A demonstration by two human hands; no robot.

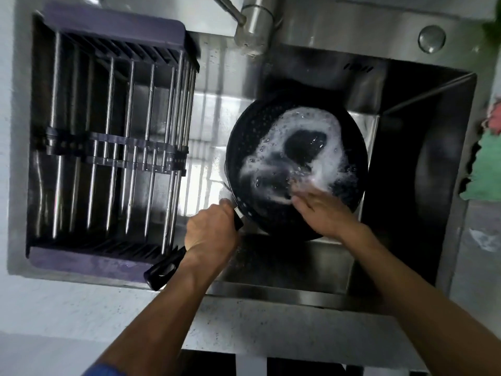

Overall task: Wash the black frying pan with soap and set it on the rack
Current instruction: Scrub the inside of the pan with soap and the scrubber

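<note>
The black frying pan [252,137] is held over the steel sink [423,109], its inside smeared with white soap foam [325,161]. My left hand [211,234] is shut on the pan's black handle [162,270], which sticks out toward the front left. My right hand [322,210] lies flat inside the pan at its near rim, fingers spread in the foam. I see no sponge in it. The drying rack [113,147], purple-framed with metal rods, sits in the left part of the sink and holds nothing.
The steel faucet [252,28] stands at the back, its spout above the pan. A round steel knob [431,39] is at the back right. A green and pink cloth [485,169] lies on the right edge. The speckled counter [271,329] runs along the front.
</note>
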